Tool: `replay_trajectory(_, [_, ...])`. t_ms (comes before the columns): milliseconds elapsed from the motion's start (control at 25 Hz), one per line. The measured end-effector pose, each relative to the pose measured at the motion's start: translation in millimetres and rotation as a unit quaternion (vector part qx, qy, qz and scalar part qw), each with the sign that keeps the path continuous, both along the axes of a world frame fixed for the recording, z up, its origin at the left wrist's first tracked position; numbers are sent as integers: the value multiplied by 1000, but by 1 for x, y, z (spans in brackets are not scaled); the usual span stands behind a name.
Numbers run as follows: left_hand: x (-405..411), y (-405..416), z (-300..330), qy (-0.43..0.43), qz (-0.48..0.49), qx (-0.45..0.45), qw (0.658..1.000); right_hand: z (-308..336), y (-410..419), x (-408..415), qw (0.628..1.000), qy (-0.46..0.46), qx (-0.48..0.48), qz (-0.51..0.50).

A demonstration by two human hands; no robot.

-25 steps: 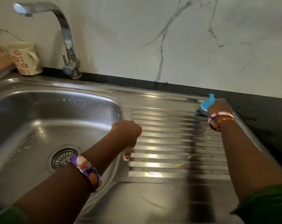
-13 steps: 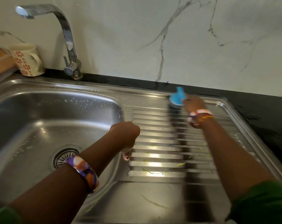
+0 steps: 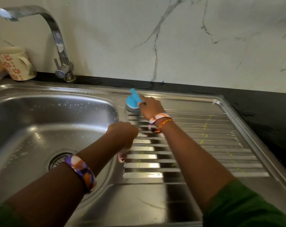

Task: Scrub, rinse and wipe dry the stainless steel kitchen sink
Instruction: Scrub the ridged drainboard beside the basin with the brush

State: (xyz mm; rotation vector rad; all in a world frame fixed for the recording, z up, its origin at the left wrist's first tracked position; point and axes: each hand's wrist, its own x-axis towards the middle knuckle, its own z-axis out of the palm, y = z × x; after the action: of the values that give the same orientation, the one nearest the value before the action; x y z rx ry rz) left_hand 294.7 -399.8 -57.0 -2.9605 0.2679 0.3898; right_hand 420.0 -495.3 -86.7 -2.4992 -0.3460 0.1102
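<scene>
Stainless steel fills most of the frame: the sink (image 3: 180,207) runs from the left edge to the lower right, with its deep basin (image 3: 45,128) on the left and its ribbed drainboard (image 3: 204,145) on the right. The round drain strainer (image 3: 57,159) sits at the bottom of the basin, left of centre, and pale droplets or suds speckle the basin's back wall. Near the upper centre of the frame, at the far left corner of the drainboard, the right hand (image 3: 151,108) grips a blue-handled scrubber (image 3: 133,100), fingers wrapped round its handle, with the scrubbing head pressed down on the steel just beside the basin's rim. That wrist wears a white-and-orange band and a red-and-yellow thread. The left hand (image 3: 123,134) is in the centre of the frame, on the ridge between basin and drainboard; its fingers are curled under, a painted fingernail shows at the bottom, and whether it holds anything cannot be told. A purple, orange and white bangle (image 3: 81,172) circles the left forearm in the lower left. Small yellow-green flecks (image 3: 204,128) lie scattered over the ribs of the drainboard, mostly right of the right arm. In the upper left a curved chrome faucet (image 3: 57,40) rises from the black counter (image 3: 261,108), and at the left edge beside it stands a cream mug with red flowers (image 3: 16,63). White marble-patterned wall (image 3: 188,38) with grey veins covers the top of the frame. Green sleeves show at both bottom corners.
</scene>
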Motion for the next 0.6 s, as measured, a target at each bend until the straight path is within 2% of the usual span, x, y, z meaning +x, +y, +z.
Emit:
replay_trajectory(40, [-1,1,0,3,5,-3,1000,7,-8,2,1000,-18,-3,-23])
replay_trajectory(120, [-3,5,-2,12,13,-15,1000,21,-72,10,989,-58,-68,-114])
replay_trajectory(240, [-4,11,-4,17,15,-31,999,32,-176,16,950,-25,-102,-294])
replay_trajectory(320, [-3,11,-5,15,13,-37,999,35,-192,8,937,-18,-106,-333])
replay_trajectory(440, [-2,7,-5,7,10,-33,999,18,-133,8,967,-73,-92,-227])
replay_trajectory(520, [-1,4,-4,0,4,-22,1000,8,-55,1,994,-42,-42,-87])
replay_trajectory(600, [-1,0,-2,-3,0,-18,1000,6,19,-17,1000,14,18,20])
